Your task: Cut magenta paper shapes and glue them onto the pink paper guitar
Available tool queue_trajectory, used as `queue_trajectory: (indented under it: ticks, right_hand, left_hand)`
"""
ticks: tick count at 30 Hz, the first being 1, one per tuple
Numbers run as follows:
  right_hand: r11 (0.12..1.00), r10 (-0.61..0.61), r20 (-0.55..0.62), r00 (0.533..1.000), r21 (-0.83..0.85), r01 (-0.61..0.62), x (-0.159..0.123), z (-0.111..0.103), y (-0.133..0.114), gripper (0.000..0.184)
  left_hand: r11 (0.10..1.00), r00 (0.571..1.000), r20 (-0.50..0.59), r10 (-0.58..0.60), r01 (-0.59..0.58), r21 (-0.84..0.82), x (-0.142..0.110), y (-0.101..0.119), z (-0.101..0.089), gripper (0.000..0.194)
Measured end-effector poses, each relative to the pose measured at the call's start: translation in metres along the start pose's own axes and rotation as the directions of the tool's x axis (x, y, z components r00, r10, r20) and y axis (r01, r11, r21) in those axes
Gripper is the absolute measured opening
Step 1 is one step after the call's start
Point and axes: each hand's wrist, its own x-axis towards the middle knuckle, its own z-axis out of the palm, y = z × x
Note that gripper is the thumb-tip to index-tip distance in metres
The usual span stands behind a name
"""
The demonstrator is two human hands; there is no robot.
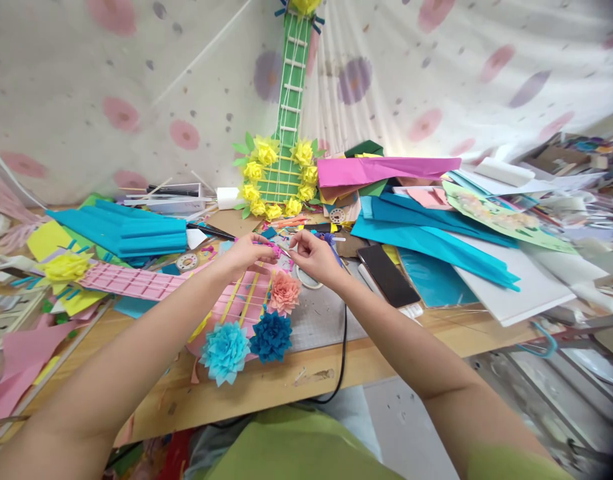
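Note:
Just above the body of a pink paper guitar [136, 277], my two hands meet over the table. Fingers closed, my left hand [249, 255] pinches a small magenta paper piece [272, 248]. My right hand [313, 255] is closed too, its fingertips on a thin, dark sliver beside that piece, too small to name. Below them a coral paper flower [285, 292], a dark blue paper flower [271, 337] and a light blue paper flower [225, 352] sit on the guitar body. A white ring like a tape roll [310, 277] is partly hidden under my right hand.
A green paper guitar [289, 127] with yellow flowers leans upright at the back. Folded blue paper [123, 227] lies left; a magenta sheet [386, 171], more blue paper [436, 250] and a black phone [389, 275] lie right. A black cable [344, 353] hangs over the table's front edge.

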Motion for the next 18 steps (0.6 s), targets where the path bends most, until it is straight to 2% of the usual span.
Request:
queue_trajectory:
  ticks: [3, 7, 13, 18]
  right_hand:
    - [0.968, -0.170, 0.020, 0.985, -0.184, 0.171, -0.0048, -0.0001, -0.0020, 0.011]
    - [0.883, -0.342, 0.054, 0.938, -0.323, 0.340, -0.0058, 0.0006, -0.0026, 0.015]
    - [0.784, -0.440, 0.112, 0.891, -0.437, 0.442, -0.0032, 0.0019, 0.0053, 0.017]
    - [0.734, -0.488, 0.127, 0.864, -0.476, 0.485, -0.0035, 0.0017, 0.0063, 0.019]
  left_hand:
    - [0.991, 0.993, 0.065, -0.096, 0.102, -0.085, 0.0045, -0.0003, -0.0031, 0.029]
    - [0.983, 0.983, 0.131, -0.128, 0.143, -0.112, 0.0061, -0.0004, -0.0063, 0.024]
    - [0.984, 0.979, 0.124, -0.160, 0.169, -0.064, 0.0037, 0.0006, -0.0075, 0.024]
    - [0.984, 0.978, 0.126, -0.165, 0.172, -0.047, 0.0039, 0.0007, -0.0072, 0.021]
